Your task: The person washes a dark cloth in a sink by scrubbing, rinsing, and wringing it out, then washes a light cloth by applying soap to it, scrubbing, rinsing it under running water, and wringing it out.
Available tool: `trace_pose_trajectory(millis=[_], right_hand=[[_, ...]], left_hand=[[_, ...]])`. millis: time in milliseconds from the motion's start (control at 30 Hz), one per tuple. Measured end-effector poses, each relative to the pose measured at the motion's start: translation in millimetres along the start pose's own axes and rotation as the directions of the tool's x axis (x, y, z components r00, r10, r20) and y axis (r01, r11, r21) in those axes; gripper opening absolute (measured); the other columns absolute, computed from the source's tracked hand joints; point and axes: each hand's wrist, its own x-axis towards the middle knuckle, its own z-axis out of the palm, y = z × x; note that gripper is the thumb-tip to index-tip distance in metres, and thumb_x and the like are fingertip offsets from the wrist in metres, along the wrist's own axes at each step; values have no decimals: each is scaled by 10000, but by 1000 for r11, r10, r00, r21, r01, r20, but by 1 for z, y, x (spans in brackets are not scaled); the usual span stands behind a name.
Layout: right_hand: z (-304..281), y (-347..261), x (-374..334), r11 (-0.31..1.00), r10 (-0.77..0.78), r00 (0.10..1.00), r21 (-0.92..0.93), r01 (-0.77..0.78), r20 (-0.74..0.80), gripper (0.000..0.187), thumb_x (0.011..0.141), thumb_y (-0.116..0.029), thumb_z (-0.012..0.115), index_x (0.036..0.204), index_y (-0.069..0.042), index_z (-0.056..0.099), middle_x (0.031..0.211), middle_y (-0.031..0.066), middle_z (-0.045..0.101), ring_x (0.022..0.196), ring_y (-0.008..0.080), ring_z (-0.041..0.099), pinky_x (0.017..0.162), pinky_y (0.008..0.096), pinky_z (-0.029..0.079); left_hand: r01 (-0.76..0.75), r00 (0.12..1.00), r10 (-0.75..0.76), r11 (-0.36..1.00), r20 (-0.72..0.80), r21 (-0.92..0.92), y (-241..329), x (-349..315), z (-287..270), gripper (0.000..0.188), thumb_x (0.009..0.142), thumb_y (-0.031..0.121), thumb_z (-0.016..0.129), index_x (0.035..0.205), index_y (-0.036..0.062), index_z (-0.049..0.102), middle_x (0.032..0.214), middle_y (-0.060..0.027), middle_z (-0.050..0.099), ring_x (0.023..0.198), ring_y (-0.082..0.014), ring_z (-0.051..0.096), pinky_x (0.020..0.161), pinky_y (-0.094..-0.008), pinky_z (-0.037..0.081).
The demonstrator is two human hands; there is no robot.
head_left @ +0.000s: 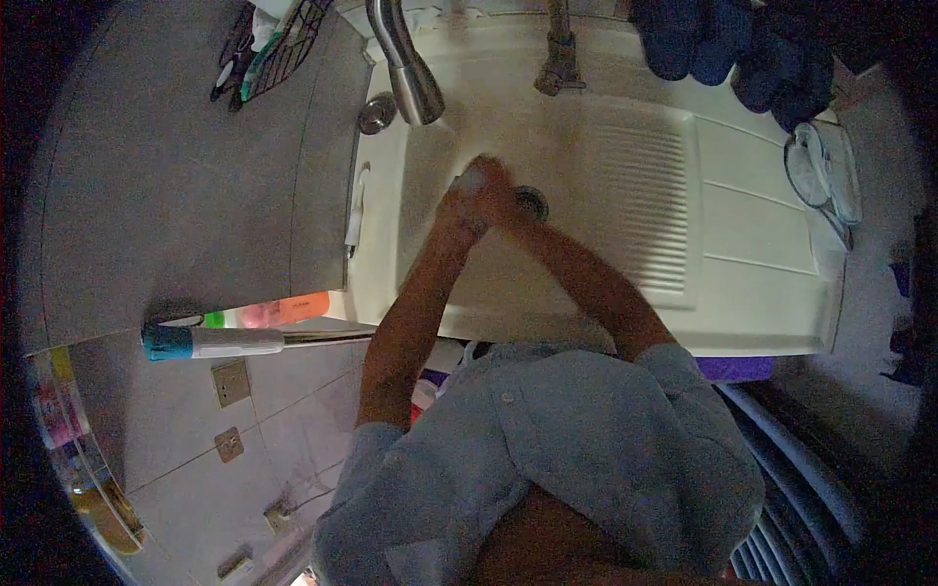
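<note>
My left hand (457,209) and my right hand (498,188) press together over the basin of a cream-coloured sink (469,269). A pale whitish patch shows on the hands, too blurred to tell whether it is foam, water or an object. The right hand lies partly over the left, and the fingers of both are smeared and partly hidden. A metal faucet spout (415,88) points down just above and left of them. Beside the right wrist is the round drain (531,202).
A second tap (559,73) stands at the back. Ribbed washboard (650,205) fills the sink's right part. Dark blue slippers (718,49) hang at the back right. A white toothbrush-like stick (359,210) and a round metal strainer (376,114) lie on the left ledge. A wire rack (283,54) sits far left.
</note>
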Motion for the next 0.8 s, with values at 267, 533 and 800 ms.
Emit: trace_pose_trajectory(millis=[267,533,800], right_hand=[[-38,117,47,623,-459,884,-679,389,85,328,729,-208,459,1004,-43,389,985,121,419,843,226,431,707,338,375],[-92,-113,24,957,144,984,239,-165,104,302,657,-254,572,858,-76,433,794,74,454,700,177,479,531,302,408],[-58,-71,13,716,-571,723,-194,670,389,413,517,-285,668,813,-50,502,913,82,438,837,204,449,722,310,363]], left_hand=[[313,942,-249,897,227,-313,11,5,44,222,717,224,470,841,41,454,741,-67,498,658,-159,499,572,-250,427],[252,968,-239,941,82,-227,21,-10,-28,208,747,189,450,897,45,451,774,-88,512,631,-175,516,465,-257,461],[453,842,-150,716,518,-530,8,19,-53,227,737,151,465,928,34,434,744,-97,499,593,-169,509,449,-220,456]])
